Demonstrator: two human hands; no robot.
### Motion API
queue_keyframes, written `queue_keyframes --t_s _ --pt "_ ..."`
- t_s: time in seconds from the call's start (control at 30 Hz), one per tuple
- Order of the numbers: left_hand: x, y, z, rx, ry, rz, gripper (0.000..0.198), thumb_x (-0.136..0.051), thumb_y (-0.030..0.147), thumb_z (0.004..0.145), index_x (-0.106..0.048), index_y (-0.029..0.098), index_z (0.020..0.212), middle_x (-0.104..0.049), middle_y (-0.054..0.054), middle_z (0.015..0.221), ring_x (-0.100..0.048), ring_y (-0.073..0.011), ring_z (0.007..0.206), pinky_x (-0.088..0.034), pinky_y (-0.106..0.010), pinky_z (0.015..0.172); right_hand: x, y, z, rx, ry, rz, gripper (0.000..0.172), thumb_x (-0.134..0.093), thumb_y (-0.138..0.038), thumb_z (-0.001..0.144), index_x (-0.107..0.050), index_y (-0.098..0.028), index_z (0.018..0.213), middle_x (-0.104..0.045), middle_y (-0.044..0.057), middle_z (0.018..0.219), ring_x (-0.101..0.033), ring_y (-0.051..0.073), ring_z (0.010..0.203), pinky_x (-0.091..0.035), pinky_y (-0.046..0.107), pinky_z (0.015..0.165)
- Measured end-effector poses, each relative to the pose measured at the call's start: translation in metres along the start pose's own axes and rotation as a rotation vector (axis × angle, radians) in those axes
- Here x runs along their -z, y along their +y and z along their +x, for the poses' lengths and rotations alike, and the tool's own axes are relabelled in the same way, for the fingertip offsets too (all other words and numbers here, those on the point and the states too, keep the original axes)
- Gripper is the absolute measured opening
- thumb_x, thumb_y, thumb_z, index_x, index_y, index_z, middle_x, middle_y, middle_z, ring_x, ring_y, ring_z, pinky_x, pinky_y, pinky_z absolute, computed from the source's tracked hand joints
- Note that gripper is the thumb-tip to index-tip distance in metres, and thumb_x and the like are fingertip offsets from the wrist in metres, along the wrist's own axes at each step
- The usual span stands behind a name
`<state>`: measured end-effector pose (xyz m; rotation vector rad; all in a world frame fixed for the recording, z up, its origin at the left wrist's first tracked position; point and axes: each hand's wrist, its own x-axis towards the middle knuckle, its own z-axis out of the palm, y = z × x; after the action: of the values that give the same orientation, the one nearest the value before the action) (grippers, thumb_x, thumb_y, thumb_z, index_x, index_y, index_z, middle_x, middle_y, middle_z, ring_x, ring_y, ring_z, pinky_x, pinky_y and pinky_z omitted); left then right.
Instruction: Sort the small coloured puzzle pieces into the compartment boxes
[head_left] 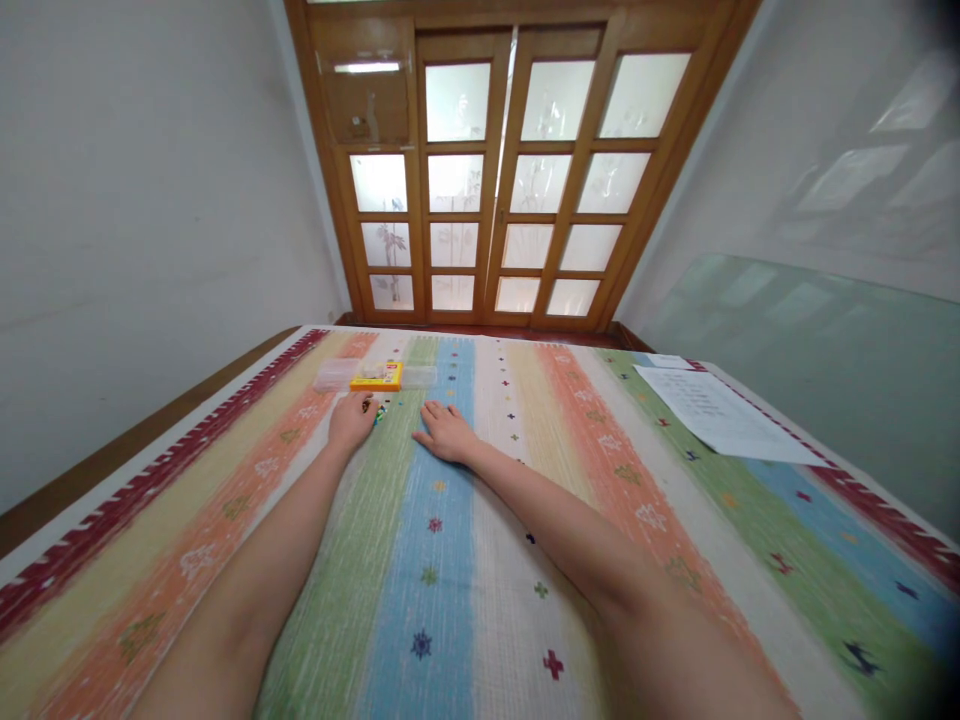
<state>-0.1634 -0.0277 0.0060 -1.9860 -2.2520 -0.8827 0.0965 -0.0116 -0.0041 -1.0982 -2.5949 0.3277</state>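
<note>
Left hand [351,420], fingers curled (grip unclear) at small coloured pieces [379,410], lies just short of the yellow box [376,376], its long axis crosswise; right hand [448,432] rests flat, empty, beside.

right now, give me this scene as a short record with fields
surface: striped cloth with small patterns
left hand: on the cloth, fingertips at small coloured bits; grip unclear
right hand: flat, palm down, fingers spread, holding nothing
yellow box: lying just beyond the left hand
clear case: beside the yellow box, on its left
paper: printed sheet, flat at the far right
background: wooden doors with frosted panes
</note>
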Motion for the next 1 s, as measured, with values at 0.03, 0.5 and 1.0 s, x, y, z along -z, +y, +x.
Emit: queue_keyframes --t_s 0.03,0.5,1.0 --pt "0.000 -0.001 0.000 0.011 0.005 -0.016 0.041 -0.046 0.041 0.098 -0.072 0.016 0.118 -0.073 -0.015 0.122 -0.065 -0.0292 0.113 -0.048 -0.042 0.103 -0.004 -0.007 0.008 -0.003 0.005 -0.001 0.070 -0.046 -0.058 0.103 -0.043 -0.014 0.157 -0.034 0.020 0.166 -0.029 0.036 0.155 -0.019 0.059 0.126" --pt "0.000 -0.007 0.007 0.111 -0.060 -0.316 0.052 -0.028 0.043 0.106 -0.064 0.017 0.132 -0.064 -0.012 0.144 -0.055 -0.0221 0.138 -0.039 -0.037 0.117 -0.025 -0.053 0.064 0.171 0.026 0.066 0.050 -0.041 -0.038 0.107 -0.047 -0.018 0.153 -0.046 0.014 0.161 -0.041 0.027 0.148 -0.028 0.048 0.124" --pt "-0.003 -0.007 0.006 -0.019 -0.117 -0.297 0.046 -0.035 0.040 0.104 -0.070 0.018 0.123 -0.072 -0.010 0.131 -0.063 -0.0239 0.124 -0.045 -0.038 0.112 -0.022 -0.039 0.057 0.180 0.055 0.208 0.049 -0.038 -0.031 0.106 -0.052 -0.018 0.151 -0.055 0.011 0.154 -0.051 0.022 0.141 -0.037 0.039 0.121"
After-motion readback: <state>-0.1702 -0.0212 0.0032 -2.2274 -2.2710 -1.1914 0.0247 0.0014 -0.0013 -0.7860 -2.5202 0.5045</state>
